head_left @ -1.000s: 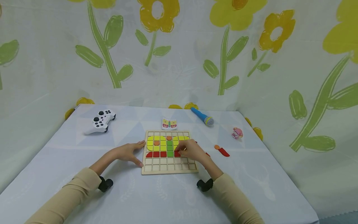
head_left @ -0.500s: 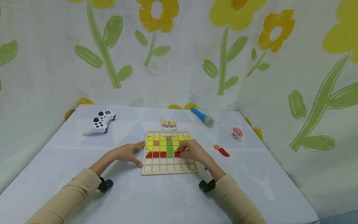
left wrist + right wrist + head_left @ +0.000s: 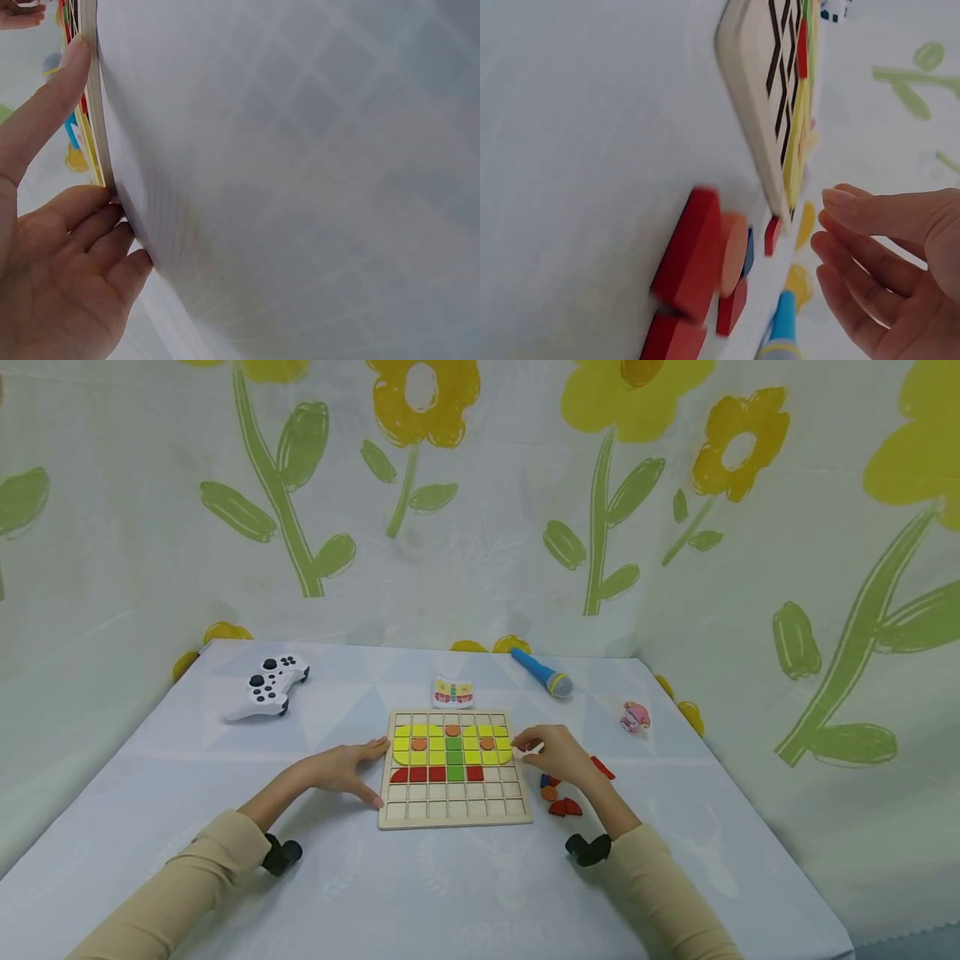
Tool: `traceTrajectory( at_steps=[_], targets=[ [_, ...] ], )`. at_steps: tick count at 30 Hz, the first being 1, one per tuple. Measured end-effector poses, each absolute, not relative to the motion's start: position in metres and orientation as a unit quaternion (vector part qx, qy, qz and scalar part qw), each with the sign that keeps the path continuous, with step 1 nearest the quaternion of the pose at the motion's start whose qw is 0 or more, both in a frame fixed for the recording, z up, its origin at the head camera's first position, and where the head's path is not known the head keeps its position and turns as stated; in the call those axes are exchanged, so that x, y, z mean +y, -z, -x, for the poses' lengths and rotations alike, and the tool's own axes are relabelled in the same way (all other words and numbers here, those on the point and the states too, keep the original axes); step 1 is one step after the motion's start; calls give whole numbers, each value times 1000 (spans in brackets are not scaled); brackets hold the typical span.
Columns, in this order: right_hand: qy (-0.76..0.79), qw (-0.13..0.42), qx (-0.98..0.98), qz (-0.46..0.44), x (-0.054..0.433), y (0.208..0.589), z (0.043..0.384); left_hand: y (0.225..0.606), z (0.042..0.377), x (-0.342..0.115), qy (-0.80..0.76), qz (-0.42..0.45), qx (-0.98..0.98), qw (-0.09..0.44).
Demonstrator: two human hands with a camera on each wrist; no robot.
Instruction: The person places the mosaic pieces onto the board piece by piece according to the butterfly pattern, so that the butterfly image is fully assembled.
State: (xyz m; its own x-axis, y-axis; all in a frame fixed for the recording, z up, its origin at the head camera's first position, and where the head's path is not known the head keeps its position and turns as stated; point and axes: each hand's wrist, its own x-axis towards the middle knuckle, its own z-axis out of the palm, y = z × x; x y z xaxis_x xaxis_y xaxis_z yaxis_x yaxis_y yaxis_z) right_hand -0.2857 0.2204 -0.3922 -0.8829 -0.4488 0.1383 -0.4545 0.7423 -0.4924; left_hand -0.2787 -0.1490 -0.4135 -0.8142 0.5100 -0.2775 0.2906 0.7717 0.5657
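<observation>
A wooden grid board (image 3: 465,811) lies on the table, its upper squares filled with yellow, green, orange and red tiles forming a butterfly-like pattern. A single red square tile (image 3: 475,773) sits right of the green column. My left hand (image 3: 339,768) touches the board's left edge with thumb and fingers spread; the left wrist view shows the thumb against that edge (image 3: 94,112). Past the board's right edge hovers my right hand (image 3: 555,752), fingers bent loosely and nothing between them in the right wrist view. Below it lie loose red pieces (image 3: 694,255), an orange disc (image 3: 733,255) and a blue piece (image 3: 748,251).
Behind the board stands a small pattern card (image 3: 453,692) with a butterfly picture. A blue toy microphone (image 3: 543,673) and a pink figurine (image 3: 635,717) lie toward the back right. At the back left is a white game controller (image 3: 273,685).
My right hand has left the red square tile and moved right, off the board, exposing the right-hand tiles and loose pieces. The left hand keeps its place on the board's edge.
</observation>
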Motion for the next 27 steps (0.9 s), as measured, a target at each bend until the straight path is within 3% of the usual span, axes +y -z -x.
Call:
traceTrajectory(
  at_steps=[10, 18, 27],
  targets=[
    [-245, -14, -949, -200, 261, 394, 284, 413, 277, -147, -259, -216, 918, 211],
    [-244, 9, -951, -189, 297, 392, 278, 413, 276, -148, -259, -216, 917, 211],
    [-219, -9, -971, -99, 322, 396, 278, 412, 275, -148, -257, -218, 918, 210]
  ],
)
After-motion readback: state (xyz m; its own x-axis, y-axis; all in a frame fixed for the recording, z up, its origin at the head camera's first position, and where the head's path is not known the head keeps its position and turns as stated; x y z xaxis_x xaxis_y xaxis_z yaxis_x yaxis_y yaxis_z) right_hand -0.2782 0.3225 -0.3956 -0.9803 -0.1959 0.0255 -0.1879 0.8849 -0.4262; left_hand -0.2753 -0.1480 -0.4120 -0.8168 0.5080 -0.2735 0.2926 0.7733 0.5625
